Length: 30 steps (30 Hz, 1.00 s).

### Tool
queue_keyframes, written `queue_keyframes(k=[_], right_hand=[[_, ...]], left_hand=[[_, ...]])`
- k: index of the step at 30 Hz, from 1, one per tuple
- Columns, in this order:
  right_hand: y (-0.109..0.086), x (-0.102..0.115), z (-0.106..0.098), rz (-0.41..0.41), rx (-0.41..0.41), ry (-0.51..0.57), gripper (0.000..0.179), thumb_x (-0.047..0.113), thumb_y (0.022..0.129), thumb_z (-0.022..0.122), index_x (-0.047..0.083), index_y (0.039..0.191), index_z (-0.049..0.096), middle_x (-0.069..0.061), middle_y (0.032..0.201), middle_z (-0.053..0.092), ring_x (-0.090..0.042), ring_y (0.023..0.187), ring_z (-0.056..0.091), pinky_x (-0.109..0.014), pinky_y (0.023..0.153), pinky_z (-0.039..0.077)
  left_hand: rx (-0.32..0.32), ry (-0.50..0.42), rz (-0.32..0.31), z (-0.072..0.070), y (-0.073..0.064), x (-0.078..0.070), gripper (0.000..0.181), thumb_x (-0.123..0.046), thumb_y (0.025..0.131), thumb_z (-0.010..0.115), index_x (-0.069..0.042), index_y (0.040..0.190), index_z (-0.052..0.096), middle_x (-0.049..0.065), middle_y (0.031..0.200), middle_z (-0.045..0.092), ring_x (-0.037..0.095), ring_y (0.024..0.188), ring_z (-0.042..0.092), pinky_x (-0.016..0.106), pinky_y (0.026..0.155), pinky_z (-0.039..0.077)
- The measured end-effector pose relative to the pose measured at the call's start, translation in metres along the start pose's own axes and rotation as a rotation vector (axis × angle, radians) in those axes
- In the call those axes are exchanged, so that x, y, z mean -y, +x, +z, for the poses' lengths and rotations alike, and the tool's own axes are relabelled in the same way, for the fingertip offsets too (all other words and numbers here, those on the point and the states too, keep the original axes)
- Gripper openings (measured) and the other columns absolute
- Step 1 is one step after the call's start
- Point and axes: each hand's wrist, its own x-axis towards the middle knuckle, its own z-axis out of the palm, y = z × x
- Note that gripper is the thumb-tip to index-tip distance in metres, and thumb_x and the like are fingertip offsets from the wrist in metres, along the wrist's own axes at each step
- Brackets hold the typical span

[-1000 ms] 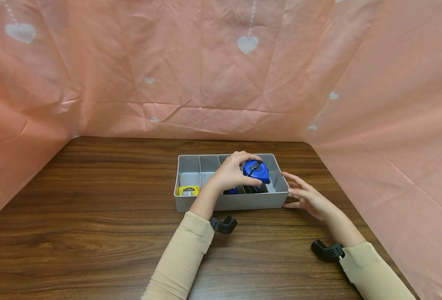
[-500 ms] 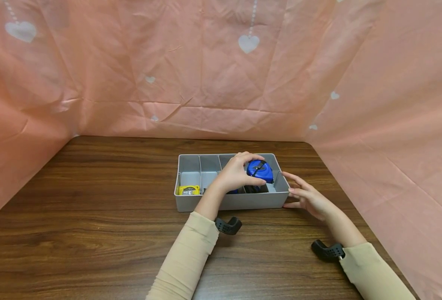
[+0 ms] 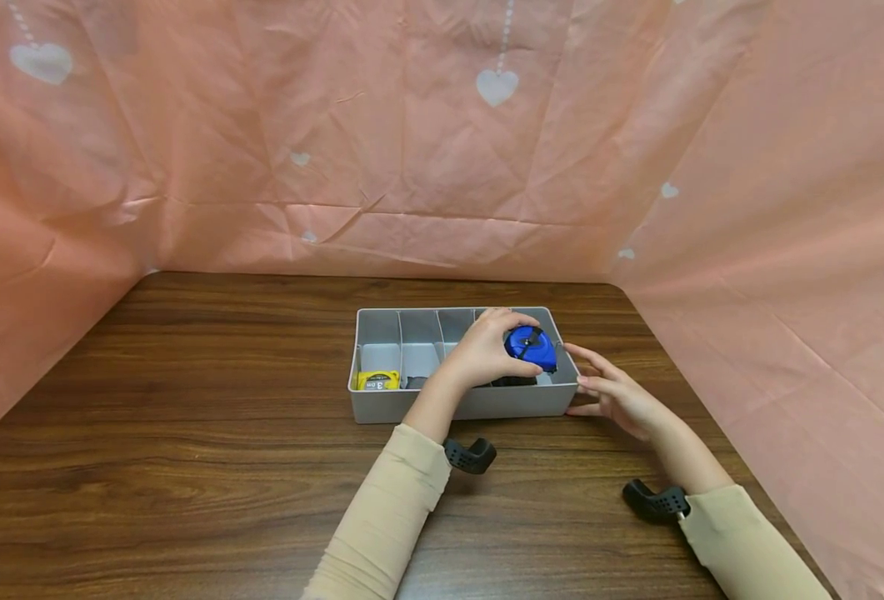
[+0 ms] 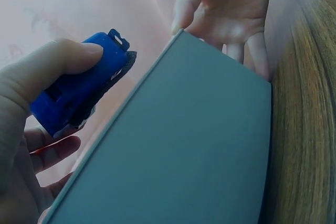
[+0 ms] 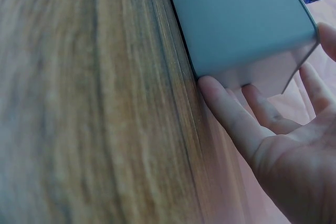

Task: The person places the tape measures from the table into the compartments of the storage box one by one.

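My left hand (image 3: 481,352) pinches a blue tape measure (image 3: 531,348) with a black strap, thumb on the near side and fingers on the far side. It is over the right-hand compartment of a grey divided box (image 3: 464,407). In the left wrist view the tape measure (image 4: 100,74) shows above the box's rim. My right hand (image 3: 625,402) rests spread fingertips against the box's right end, one finger low near the table. A yellow tape measure (image 3: 378,381) lies in the leftmost compartment. Beneath my left hand, a dark object (image 3: 515,382) is mostly hidden.
The box stands on a brown wood-grain table (image 3: 187,433). A small dark grey item (image 3: 416,382) shows in the second compartment. Pink cloth (image 3: 412,167) with white hearts surrounds the table at the back and sides. Black wrist mounts (image 3: 471,456) sit on both forearms.
My left hand has carried the blue tape measure rightward and slightly lower, toward the box's right end. The grey item in the second compartment has come into sight. My right hand stays in place.
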Motion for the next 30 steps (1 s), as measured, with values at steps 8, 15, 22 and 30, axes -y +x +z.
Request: queue_keyframes(k=[8,15,22,30], right_hand=[[0.0,0.002,0.001,0.004,-0.011,-0.018,0.057,0.014,0.102,0.04,0.014,0.154,0.017,-0.027,0.14,0.024,-0.023,0.115,0.051,-0.058,0.09,0.043],[-0.001,0.001,0.001,-0.002,-0.007,-0.015,0.056,0.014,0.102,0.04,0.015,0.154,0.018,-0.021,0.138,0.029,-0.023,0.115,0.052,-0.058,0.09,0.043],[-0.001,0.0,0.0,-0.006,-0.004,-0.015,0.056,0.014,0.103,0.04,0.016,0.154,0.018,-0.019,0.137,0.031,-0.02,0.114,0.054,-0.057,0.09,0.043],[-0.001,-0.001,0.0,-0.012,0.003,-0.012,0.055,0.013,0.103,0.039,0.017,0.154,0.018,-0.018,0.137,0.03,-0.021,0.114,0.053,-0.056,0.09,0.044]], left_hand=[[0.013,0.07,-0.036,0.004,0.001,-0.004,0.062,-0.041,0.071,0.083,-0.02,0.125,0.062,0.001,0.119,0.059,0.016,0.112,0.044,0.039,0.092,0.041],[0.008,0.106,-0.047,0.01,0.002,-0.005,0.061,-0.045,0.071,0.082,-0.022,0.125,0.063,-0.002,0.117,0.059,0.016,0.11,0.045,0.04,0.092,0.037],[0.003,0.165,-0.047,0.016,0.002,-0.006,0.061,-0.047,0.071,0.081,-0.023,0.124,0.063,-0.003,0.115,0.059,0.016,0.108,0.046,0.038,0.09,0.038],[-0.002,0.248,-0.066,0.019,0.002,-0.009,0.065,-0.052,0.072,0.078,-0.023,0.128,0.061,-0.003,0.118,0.06,0.016,0.111,0.047,0.038,0.091,0.039]])
